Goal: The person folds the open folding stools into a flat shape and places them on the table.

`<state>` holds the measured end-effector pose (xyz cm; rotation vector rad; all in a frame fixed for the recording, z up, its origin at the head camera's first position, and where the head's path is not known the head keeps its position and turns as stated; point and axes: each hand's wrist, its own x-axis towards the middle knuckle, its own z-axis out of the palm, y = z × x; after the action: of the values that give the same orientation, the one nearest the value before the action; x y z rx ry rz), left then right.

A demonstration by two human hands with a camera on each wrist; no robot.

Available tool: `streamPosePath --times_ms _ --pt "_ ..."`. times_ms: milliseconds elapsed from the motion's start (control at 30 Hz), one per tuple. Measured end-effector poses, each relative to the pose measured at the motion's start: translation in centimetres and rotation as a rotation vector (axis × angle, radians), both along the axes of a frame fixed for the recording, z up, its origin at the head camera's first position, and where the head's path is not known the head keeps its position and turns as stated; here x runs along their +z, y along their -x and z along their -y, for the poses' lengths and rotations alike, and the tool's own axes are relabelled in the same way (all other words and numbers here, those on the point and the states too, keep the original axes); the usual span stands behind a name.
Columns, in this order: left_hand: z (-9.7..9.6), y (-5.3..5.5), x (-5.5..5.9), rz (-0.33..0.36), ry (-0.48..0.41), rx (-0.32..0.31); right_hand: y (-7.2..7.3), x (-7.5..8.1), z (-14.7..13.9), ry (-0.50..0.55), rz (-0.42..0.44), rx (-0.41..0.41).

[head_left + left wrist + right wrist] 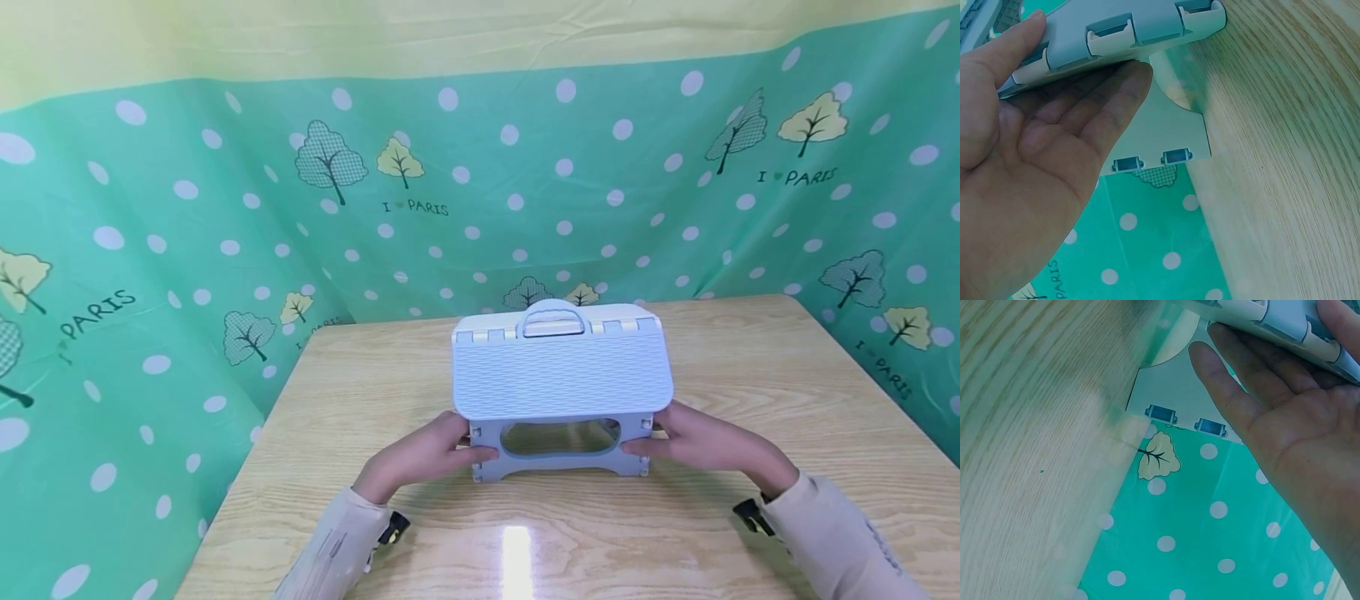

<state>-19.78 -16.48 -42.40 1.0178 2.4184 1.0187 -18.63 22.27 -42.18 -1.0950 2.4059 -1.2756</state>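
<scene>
A light-blue and white plastic folding stool stands on the wooden table with its textured top half tilted toward me and a carry handle at the top fold. My left hand grips the left side of the near leg panel, thumb on the front face and fingers behind it. On the right side, my right hand grips the same panel in the same way. Both wrist views show the fingers lying along the panel's inner face, and the far leg panel with its small hinge slots beyond.
The wooden table extends around the stool on all sides. A green dotted curtain with printed trees hangs behind the table and along both its sides. A bright light reflection lies on the tabletop at the front.
</scene>
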Motion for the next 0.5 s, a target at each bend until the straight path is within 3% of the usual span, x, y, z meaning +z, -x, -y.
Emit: streamPosePath --times_ms 500 --pt "-0.19 -0.1 0.03 0.033 -0.02 -0.011 -0.12 0.11 0.05 0.004 0.026 0.008"
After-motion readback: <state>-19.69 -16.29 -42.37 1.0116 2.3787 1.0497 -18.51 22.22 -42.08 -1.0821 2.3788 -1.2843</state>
